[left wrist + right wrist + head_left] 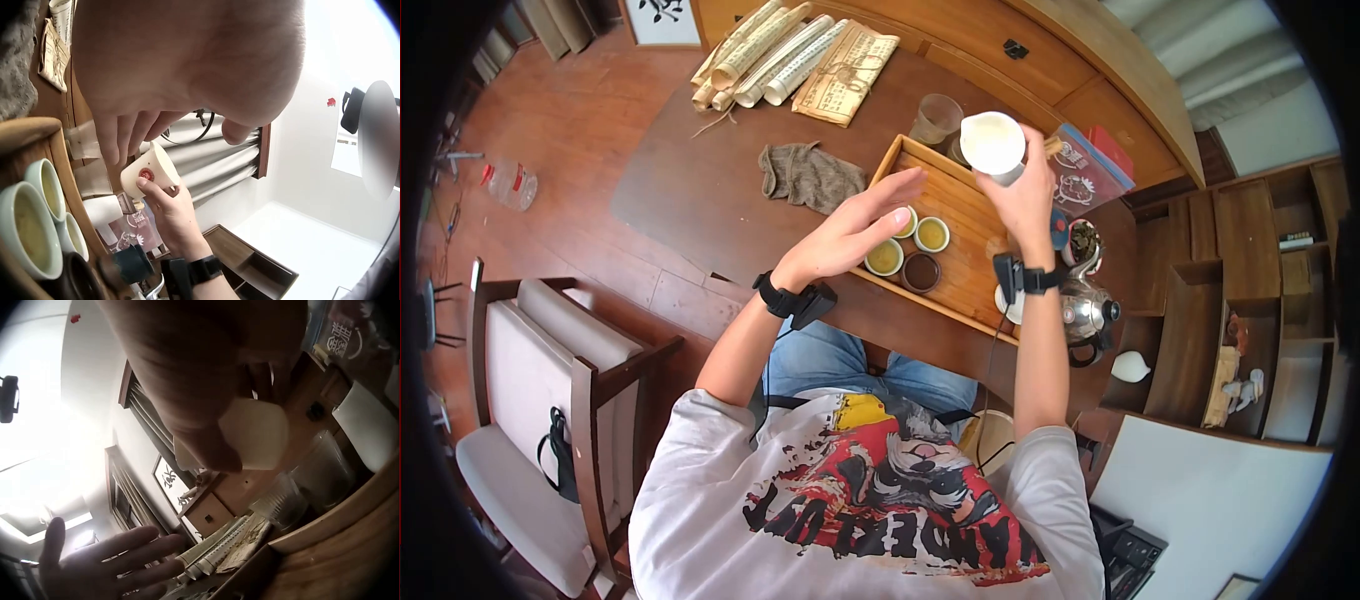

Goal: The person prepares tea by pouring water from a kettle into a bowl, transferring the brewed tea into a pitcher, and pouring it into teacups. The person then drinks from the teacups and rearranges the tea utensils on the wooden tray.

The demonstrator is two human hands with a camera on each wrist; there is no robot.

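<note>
My right hand (1024,205) grips a white pitcher (992,145) with a pouring lip, up over the far side of a wooden tray (970,285). A round red mark shows on the pitcher's side in the left wrist view, and the thumb lies against it. With fingers extended, my left hand (850,232) hovers above the tray's left part, holding nothing. Below it stand pale teacups (884,258) of yellowish-green tea, one partly hidden by the hand. Beside them is a dark brown cup (921,272).
Behind the tray stands a clear glass (937,118). A grey-brown cloth (808,178) lies left of it, with paper scrolls (762,45) farther back. At the right are a steel kettle (1090,308), a bowl of leaves (1084,240) and a printed plastic bag (1085,172).
</note>
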